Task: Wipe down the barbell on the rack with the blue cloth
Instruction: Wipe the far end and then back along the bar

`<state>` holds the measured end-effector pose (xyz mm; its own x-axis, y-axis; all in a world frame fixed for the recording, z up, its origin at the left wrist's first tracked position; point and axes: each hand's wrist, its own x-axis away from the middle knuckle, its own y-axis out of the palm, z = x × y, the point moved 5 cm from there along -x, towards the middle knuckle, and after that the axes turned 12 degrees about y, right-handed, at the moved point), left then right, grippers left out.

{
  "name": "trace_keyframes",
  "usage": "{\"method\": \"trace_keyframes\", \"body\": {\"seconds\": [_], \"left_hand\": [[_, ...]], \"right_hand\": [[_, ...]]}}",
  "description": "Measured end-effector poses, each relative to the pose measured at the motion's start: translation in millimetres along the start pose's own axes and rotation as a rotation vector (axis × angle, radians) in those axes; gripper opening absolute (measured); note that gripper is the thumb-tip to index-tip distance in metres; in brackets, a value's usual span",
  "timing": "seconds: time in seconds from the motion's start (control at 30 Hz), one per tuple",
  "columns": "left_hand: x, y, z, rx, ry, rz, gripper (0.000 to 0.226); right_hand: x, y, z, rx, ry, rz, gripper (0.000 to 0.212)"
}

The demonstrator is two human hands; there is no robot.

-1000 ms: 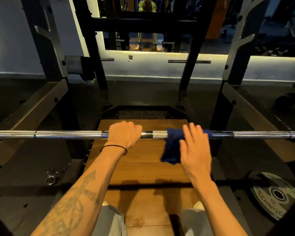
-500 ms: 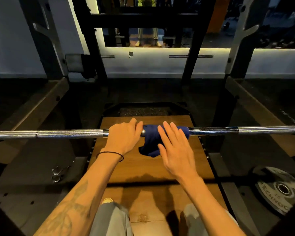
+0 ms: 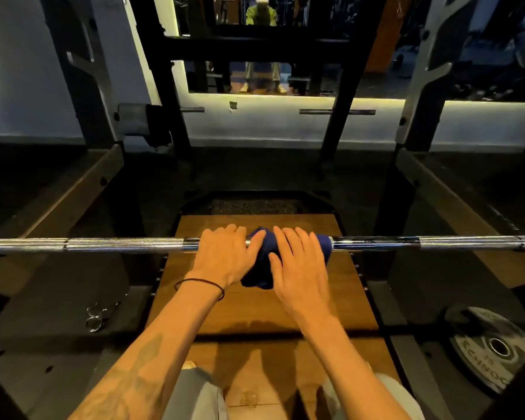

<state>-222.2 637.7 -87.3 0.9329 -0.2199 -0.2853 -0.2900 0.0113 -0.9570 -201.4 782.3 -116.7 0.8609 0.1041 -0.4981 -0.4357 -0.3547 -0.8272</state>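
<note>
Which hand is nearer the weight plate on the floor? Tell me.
Right. The right hand presses the blue cloth on the barbell, on the weight plate's side; the left hand grips the bar farther away.

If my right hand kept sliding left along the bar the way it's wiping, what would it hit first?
Probably your left hand, which grips the barbell right beside the blue cloth under your right hand.

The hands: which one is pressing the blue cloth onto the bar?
The right hand, fingers straight over the blue cloth. The left hand curls around the bare barbell.
</note>
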Motion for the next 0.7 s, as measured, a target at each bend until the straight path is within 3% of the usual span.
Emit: {"method": "trace_keyframes", "body": {"seconds": [0.07, 0.23, 0.37, 0.5, 0.6, 0.7], "left_hand": [[-3.2, -1.4, 0.5, 0.01, 0.008, -0.01, 0.056], [6.1, -2.7, 0.6, -0.016, 0.092, 0.128, 0.038], [21.3, 12.5, -0.2, 0.109, 0.03, 0.286, 0.034], [31.1, 14.8, 4.5, 0.227, -0.025, 0.415, 0.024], [36.8, 5.9, 11.3, 0.378, 0.005, 0.586, 0.022], [42.5, 5.6, 12.4, 0.417, 0.018, 0.659, 0.012]], "right_hand": [[-10.5, -7.7, 21.8, -0.003, -0.045, 0.005, 0.044], [-39.6, -26.4, 96.6, 0.141, 0.322, 0.117, 0.044], [-25.9, -25.8, 87.7, 0.205, 0.401, 0.146, 0.034], [-34.3, -17.3, 18.2, 0.348, 0.176, -0.092, 0.017], [-28.5, -12.9, -32.8, 0.248, 0.029, -0.127, 0.013], [-28.2, -10.5, -15.4, 0.134, -0.019, -0.055, 0.024]]}}
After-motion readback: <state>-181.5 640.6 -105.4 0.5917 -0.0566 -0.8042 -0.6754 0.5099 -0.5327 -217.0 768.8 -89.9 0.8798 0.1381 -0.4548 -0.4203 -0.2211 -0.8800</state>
